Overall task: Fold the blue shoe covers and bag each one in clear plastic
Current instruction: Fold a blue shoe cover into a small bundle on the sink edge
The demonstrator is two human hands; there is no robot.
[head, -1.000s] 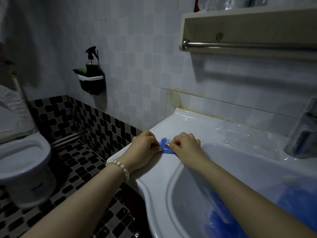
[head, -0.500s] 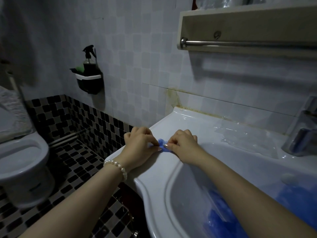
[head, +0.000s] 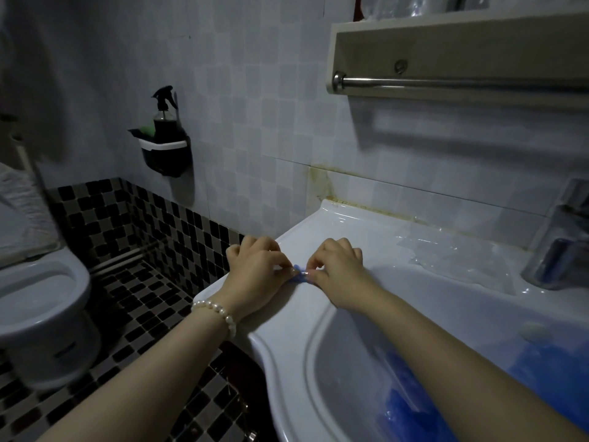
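A small folded blue shoe cover (head: 299,277) lies on the left rim of the white sink (head: 322,237); only a sliver shows between my hands. My left hand (head: 255,275), with a pearl bracelet at the wrist, pinches its left end with curled fingers. My right hand (head: 339,269) pinches its right end. Clear plastic bags (head: 452,256) lie flat on the sink's back ledge. More blue shoe covers (head: 411,409) are heaped in the basin under clear plastic, partly hidden by my right forearm.
A chrome tap (head: 561,250) stands at the sink's right. A towel rail (head: 446,81) and shelf hang above. A toilet (head: 38,301) is at the left, and a black wall holder with a spray bottle (head: 165,135) is on the tiled wall.
My hands have drawn closer together, so less of the blue shoe cover shows between them. The view has shifted slightly.
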